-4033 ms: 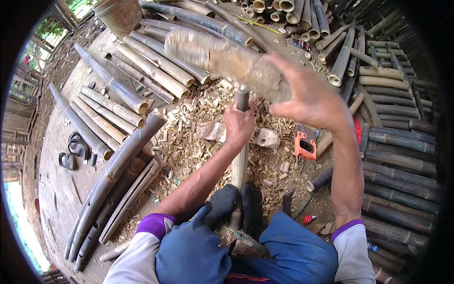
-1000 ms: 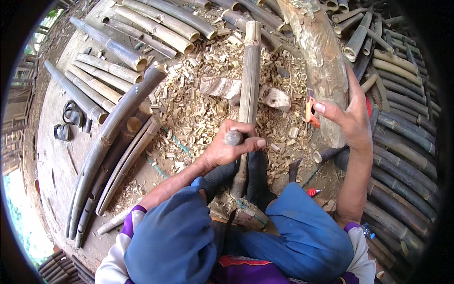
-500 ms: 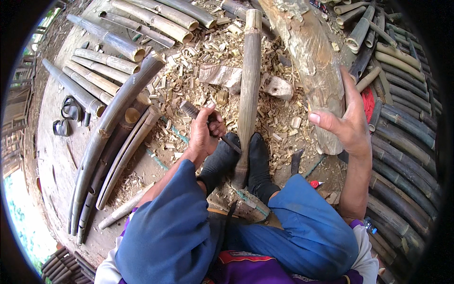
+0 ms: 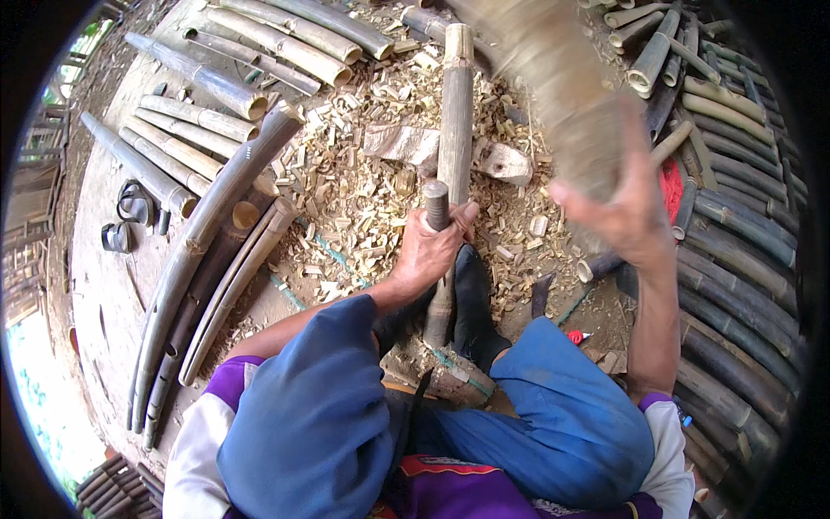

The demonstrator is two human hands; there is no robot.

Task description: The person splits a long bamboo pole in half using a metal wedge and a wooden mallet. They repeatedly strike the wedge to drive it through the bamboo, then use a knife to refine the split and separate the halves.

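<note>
My left hand [image 4: 432, 251] is closed round a dark metal rod [image 4: 436, 208], whose thick ribbed end stands up above the fist. Its lower end is hidden by the hand. The fist rests at a bamboo pole [image 4: 456, 112], which lies lengthwise before me with its near end between my dark-covered feet [image 4: 473, 303]. On the right, my right hand [image 4: 624, 203] grips the near end of a thick, pale wooden log [image 4: 553, 78], thumb on one side and fingers on the other. Both hand and log are smeared by motion.
Wood chips [image 4: 354, 156] cover the ground around the pole. Two wood blocks [image 4: 404, 147] flank it. Long bamboo lengths [image 4: 216, 208] lie at left, near black straps [image 4: 134, 201]. More bamboo [image 4: 735, 294] is stacked along the right. A small red object [image 4: 577, 336] lies by my knee.
My left hand has moved right and up to the pole, and the rod's ribbed end has swung from upper left to upright. The log has shifted up and left with my right hand.
</note>
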